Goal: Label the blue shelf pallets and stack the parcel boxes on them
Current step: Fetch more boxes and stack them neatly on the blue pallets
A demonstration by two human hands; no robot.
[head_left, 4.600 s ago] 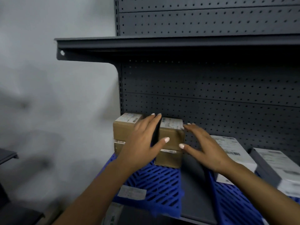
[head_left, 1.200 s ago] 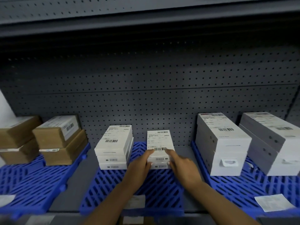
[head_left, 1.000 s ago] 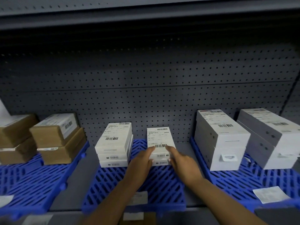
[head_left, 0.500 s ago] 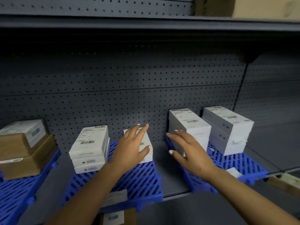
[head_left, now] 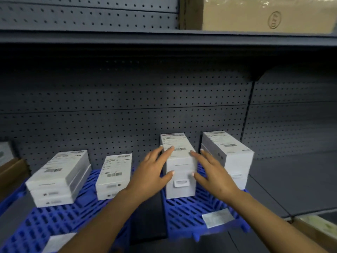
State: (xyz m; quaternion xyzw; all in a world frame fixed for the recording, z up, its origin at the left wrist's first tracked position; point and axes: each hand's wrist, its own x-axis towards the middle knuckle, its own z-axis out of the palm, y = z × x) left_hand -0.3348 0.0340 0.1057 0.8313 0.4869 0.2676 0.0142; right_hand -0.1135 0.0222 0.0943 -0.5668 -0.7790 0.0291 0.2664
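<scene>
1. Two blue pallets lie side by side on a dark grey shelf (head_left: 291, 181) backed by a perforated panel: a left pallet (head_left: 60, 218) and a right pallet (head_left: 184, 214).
2. On the right pallet stand two tall stacks of white parcel boxes, a nearer stack (head_left: 179, 167) and another stack (head_left: 229, 156) just to its right.
3. The left hand (head_left: 151, 172) lies against the left side of the nearer stack, fingers (head_left: 165, 152) straight and spread, thumb on the front face; they press flat rather than curl round it.
4. The right hand (head_left: 213, 174) lies against the stack's right side, in the gap between the two stacks, its fingers likewise extended, thumb touching the front face.
5. The left pallet carries two lower piles of white boxes, one at far left (head_left: 58, 178) and one beside it (head_left: 114, 176).
6. A white paper label (head_left: 217, 218) lies on the front of the right pallet; another label (head_left: 56, 241) lies on the front of the left pallet.
7. A brown carton (head_left: 264, 13) sits on the shelf above.
</scene>
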